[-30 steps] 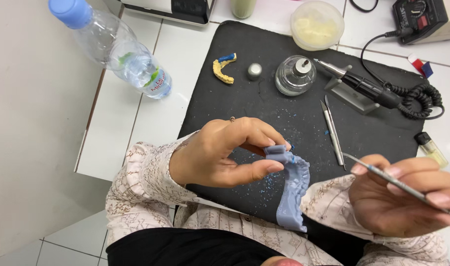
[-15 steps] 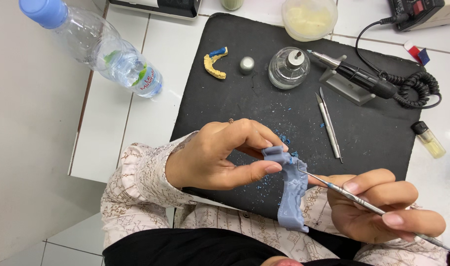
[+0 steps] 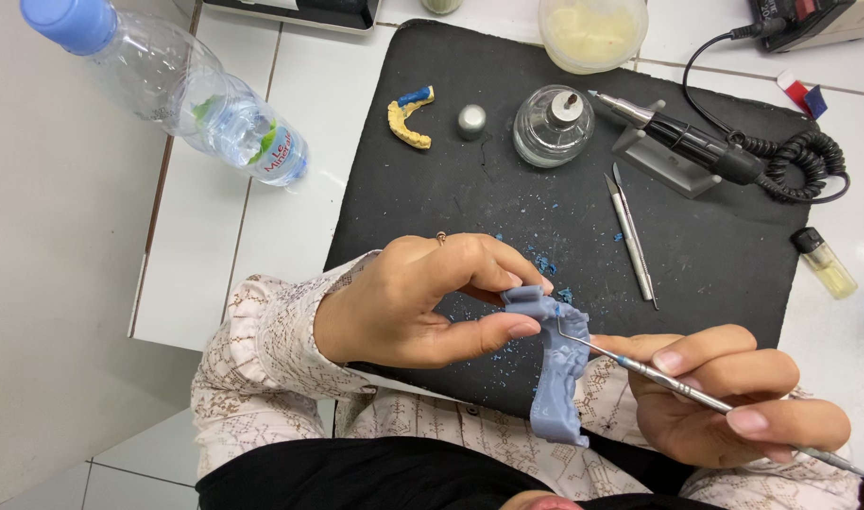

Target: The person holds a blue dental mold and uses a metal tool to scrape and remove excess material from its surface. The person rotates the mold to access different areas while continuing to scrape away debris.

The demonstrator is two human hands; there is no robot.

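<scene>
White tiled tabletop (image 3: 290, 236) below me, with a black work mat (image 3: 507, 208) laid over its middle; blue shavings are scattered across the mat near its front edge, so the mat looks to be there to catch debris. Head view, the only one I have: my left hand (image 3: 413, 302) pinches the upper end of a grey dental model (image 3: 556, 364) between thumb and fingers, held up off the mat and close to my body, its long side hanging down toward my lap; that grip leaves the model's right edge open to the tool. My right hand (image 3: 725, 397) is closed pen-fashion around a thin metal carving instrument (image 3: 677, 382), whose hooked tip touches the model just beside my left thumb, a hold that suits fine control. Spare items sit back, out of the hands' way: a yellow dental cast with a blue patch (image 3: 411, 115), a small metal cap (image 3: 470, 121), a glass spirit lamp (image 3: 553, 125), a rotary handpiece (image 3: 687, 142) lying on its stand with a coiled cord, two more slim instruments (image 3: 630, 236) side by side, a lighter (image 3: 824, 263) off the mat's right edge. A water bottle (image 3: 186, 94) lies on its side at far left, a tub of pale material (image 3: 592, 28) at the top.
</scene>
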